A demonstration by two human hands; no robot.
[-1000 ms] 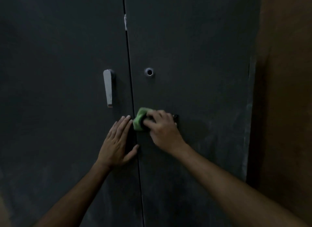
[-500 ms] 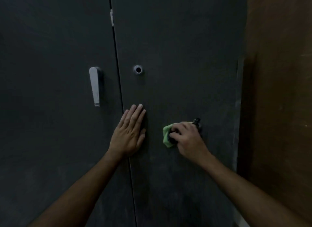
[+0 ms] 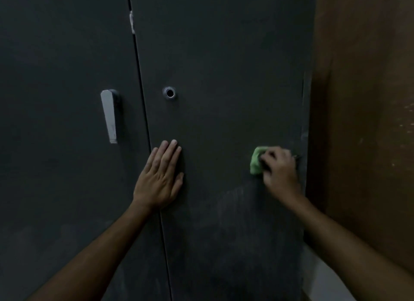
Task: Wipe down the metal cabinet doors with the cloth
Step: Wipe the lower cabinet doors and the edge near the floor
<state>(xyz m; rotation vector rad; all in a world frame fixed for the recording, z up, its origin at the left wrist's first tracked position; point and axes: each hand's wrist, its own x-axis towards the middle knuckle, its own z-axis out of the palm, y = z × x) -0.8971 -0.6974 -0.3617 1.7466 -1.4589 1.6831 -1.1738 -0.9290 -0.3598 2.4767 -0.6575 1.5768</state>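
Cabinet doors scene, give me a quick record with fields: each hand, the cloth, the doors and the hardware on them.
left hand: flat, fingers straight, resting on the right door beside the seam
right hand: fingers curled round the green cloth, near the right door's outer edge
green cloth: bunched, held against the right door
right door: dark metal, pale smears low down, round keyhole
left door: dark metal, silver lever handle pointing down
beside cabinet: brown wall
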